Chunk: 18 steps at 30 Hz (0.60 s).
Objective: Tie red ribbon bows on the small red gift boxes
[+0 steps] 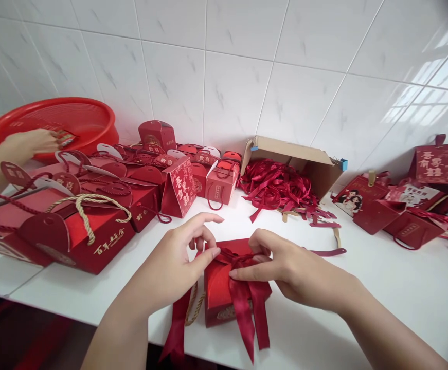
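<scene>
A small red gift box (219, 288) stands at the near edge of the white counter (393, 288). A dark red satin ribbon (247, 303) is wrapped round its top, with its tails hanging down the front. My left hand (177, 257) pinches the ribbon at the box's top left between thumb and forefinger. My right hand (281, 262) pinches the ribbon at the knot on the top right. A gold cord handle (195, 308) hangs down the box's left side.
Larger red boxes with rope handles (73, 226) lie stacked at left. Small red gift boxes (193, 174) line the tiled wall. An open cardboard box (297, 159) spills red ribbons (281, 190). More red boxes (412, 210) sit at right. Another person's hand (31, 144) reaches into a red basin (81, 118).
</scene>
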Available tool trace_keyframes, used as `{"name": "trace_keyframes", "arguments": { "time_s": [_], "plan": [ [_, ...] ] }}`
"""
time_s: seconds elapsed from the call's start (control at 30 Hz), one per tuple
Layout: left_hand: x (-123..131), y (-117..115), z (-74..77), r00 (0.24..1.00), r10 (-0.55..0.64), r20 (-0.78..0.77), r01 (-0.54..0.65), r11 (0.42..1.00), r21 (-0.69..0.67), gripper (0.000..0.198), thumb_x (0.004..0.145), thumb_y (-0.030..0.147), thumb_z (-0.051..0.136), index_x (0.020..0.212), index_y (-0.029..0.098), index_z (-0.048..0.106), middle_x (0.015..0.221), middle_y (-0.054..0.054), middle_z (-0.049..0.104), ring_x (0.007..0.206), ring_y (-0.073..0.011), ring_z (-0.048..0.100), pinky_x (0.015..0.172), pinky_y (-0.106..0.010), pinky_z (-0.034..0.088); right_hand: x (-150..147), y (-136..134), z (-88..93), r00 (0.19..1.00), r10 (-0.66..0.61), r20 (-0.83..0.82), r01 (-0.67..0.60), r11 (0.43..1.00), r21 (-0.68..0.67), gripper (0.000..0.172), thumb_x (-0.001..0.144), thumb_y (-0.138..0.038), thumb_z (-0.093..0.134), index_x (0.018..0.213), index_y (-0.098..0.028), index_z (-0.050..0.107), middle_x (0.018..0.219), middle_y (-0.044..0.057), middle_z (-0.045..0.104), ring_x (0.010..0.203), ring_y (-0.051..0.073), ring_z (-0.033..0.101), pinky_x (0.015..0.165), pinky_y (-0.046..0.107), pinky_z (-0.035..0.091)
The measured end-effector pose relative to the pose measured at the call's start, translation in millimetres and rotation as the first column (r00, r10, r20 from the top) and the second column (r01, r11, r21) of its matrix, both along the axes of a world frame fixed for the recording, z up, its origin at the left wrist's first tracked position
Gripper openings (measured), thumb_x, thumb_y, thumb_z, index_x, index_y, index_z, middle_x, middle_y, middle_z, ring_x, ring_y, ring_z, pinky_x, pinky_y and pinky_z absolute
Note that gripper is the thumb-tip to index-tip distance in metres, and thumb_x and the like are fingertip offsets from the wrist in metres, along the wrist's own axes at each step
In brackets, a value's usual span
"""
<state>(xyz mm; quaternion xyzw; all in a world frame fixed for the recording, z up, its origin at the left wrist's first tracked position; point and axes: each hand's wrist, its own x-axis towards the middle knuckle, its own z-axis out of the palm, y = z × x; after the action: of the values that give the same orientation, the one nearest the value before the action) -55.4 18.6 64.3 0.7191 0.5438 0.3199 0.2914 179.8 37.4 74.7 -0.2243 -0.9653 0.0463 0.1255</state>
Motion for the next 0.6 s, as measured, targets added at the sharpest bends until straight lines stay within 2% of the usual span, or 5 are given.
{"name": "trace_keyframes", "arguments": {
  "time_s": [0.17,0.3,0.47,0.6],
  "plan": [
    [0.2,-3.7,2.3,0.993,-0.117,-0.029,0.117,0.993,-0.002,0.012,0.089,0.026,0.051,0.099,0.030,0.057,0.086,0.005,0.061,0.080,-0.0129,0.056,0.076,-0.024,0.042,0.8,1.7,-1.5,0.998,0.018,-0.059,-0.023,0.996,-0.081,0.060,0.080,0.006,0.046,0.120,-0.033,0.067,0.084,0.003,0.042,0.068,0.013,0.043,0.057,0.023,0.039],
    [5.0,-4.8,5.9,0.976,-0.212,-0.046,0.212,0.977,-0.004,0.014,0.088,0.019,0.048,0.088,0.027,0.059,0.079,0.006,0.058,0.075,-0.0121,0.055,0.073,-0.023,0.042,-0.2,3.5,-4.0,0.995,0.024,-0.092,-0.035,0.991,-0.126,0.056,0.080,0.004,0.049,0.117,-0.034,0.069,0.084,0.003,0.042,0.067,0.012,0.043,0.057,0.023,0.040],
    [6.4,-4.1,4.3,0.971,-0.198,-0.132,0.205,0.978,0.043,0.010,0.088,0.022,0.049,0.081,0.024,0.054,0.081,0.004,0.054,0.078,-0.0138,0.052,0.076,-0.026,0.041,-1.9,4.7,-4.7,0.994,0.023,-0.107,-0.039,0.987,-0.156,0.054,0.082,0.004,0.048,0.116,-0.033,0.070,0.086,0.004,0.043,0.068,0.012,0.045,0.058,0.024,0.042],
    [4.4,-5.0,1.2,0.962,-0.165,-0.218,0.183,0.981,0.064,0.007,0.088,0.030,0.051,0.084,0.024,0.053,0.096,0.000,0.050,0.096,-0.0189,0.049,0.085,-0.032,0.042,-3.1,3.8,-4.5,0.993,0.029,-0.117,-0.045,0.989,-0.140,0.053,0.084,0.003,0.047,0.114,-0.032,0.071,0.086,0.004,0.044,0.068,0.012,0.044,0.058,0.023,0.042]
  ]
}}
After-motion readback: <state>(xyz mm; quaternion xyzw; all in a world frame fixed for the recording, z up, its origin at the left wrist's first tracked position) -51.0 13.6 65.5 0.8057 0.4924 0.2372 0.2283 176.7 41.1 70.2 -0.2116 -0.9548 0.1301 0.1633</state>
